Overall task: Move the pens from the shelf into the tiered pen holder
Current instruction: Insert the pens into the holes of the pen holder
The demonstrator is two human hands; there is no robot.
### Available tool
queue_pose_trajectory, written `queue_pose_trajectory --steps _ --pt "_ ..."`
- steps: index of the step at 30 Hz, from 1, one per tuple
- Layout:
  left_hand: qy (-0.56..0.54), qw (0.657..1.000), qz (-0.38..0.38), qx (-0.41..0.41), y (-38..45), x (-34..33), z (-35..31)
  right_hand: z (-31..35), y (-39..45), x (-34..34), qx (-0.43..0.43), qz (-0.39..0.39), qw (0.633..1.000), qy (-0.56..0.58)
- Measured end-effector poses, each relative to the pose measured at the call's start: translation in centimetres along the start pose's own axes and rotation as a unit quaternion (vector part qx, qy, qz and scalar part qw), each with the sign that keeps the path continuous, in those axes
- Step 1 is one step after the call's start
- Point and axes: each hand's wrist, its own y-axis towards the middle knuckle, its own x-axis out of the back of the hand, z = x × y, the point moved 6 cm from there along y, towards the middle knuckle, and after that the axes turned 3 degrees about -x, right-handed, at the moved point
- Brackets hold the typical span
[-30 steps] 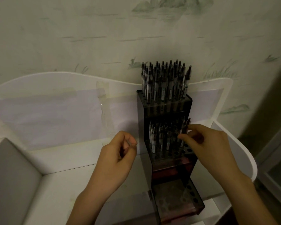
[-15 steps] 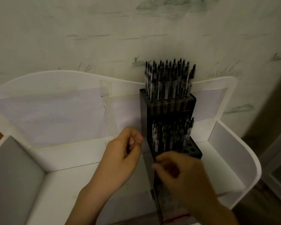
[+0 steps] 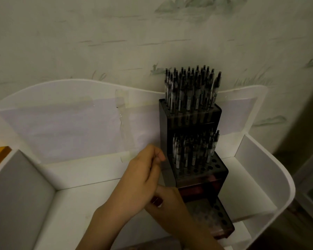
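White shelf (image 3: 260,177): holder (image 3: 190,121) at back edge, upper tiers full of pens (image 3: 190,87). Left hand (image 3: 139,179) loosely curled, grasping nothing visible; right hand (image 3: 170,201) beneath it, grip unclear.

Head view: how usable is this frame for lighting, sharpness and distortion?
Head view: dim, warm light; the dark pen holder loses detail, its pens merging together; the white shelf edges bow from wide-angle distortion; the hands look soft but readable.

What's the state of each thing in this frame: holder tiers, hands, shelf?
Top tier pens: upright, packed full.
Middle tier pens: upright, front holes unfilled.
Bottom tier: no pens showing.
Left hand: fingers loosely curled beside the holder; contents hidden.
Right hand: reaches under the left; fingers hidden.
Shelf: holder standing on it.
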Motion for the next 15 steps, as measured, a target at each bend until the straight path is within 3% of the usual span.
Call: queue_pose_trajectory --steps 7,15 --pt "0.171 0.984 0.023 -0.050 -0.8 0.8 1.3 -0.9 -0.4 0.8 0.018 -0.025 0.998 -0.049" --pt "0.178 0.976 0.096 -0.075 -1.9 1.7 0.5 -0.9 -4.2 6.2 -0.032 -0.078 0.992 -0.090"
